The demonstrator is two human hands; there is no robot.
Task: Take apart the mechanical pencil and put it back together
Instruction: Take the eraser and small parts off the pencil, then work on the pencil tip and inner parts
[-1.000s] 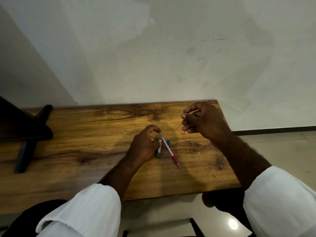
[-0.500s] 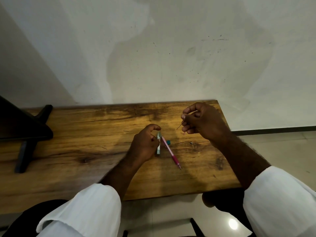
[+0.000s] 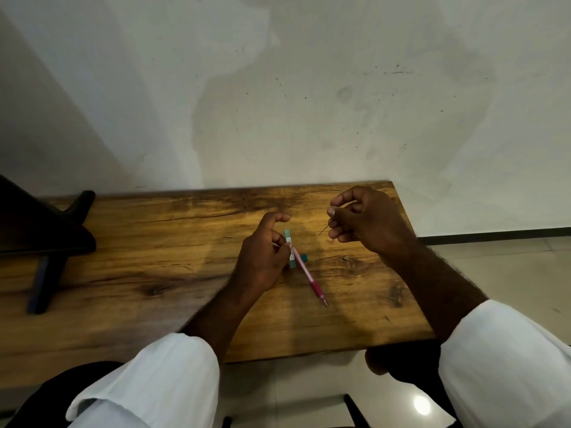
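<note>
A pink mechanical pencil lies slantwise on the wooden table, its tip pointing toward me and to the right. My left hand grips its upper end together with a teal lead case that stands next to it. A small teal cap rests on the table just right of the pencil. My right hand hovers above the table's right end and pinches a thin pencil lead, whose free end points down and left.
A dark stand with a leg occupies the table's left end. A pale wall rises behind the table. The table's right edge drops to a tiled floor. White sleeves cover both forearms near me.
My left hand has shifted slightly and raised the teal case more upright beside the pencil's end. The right hand holds the lead in nearly the same place.
</note>
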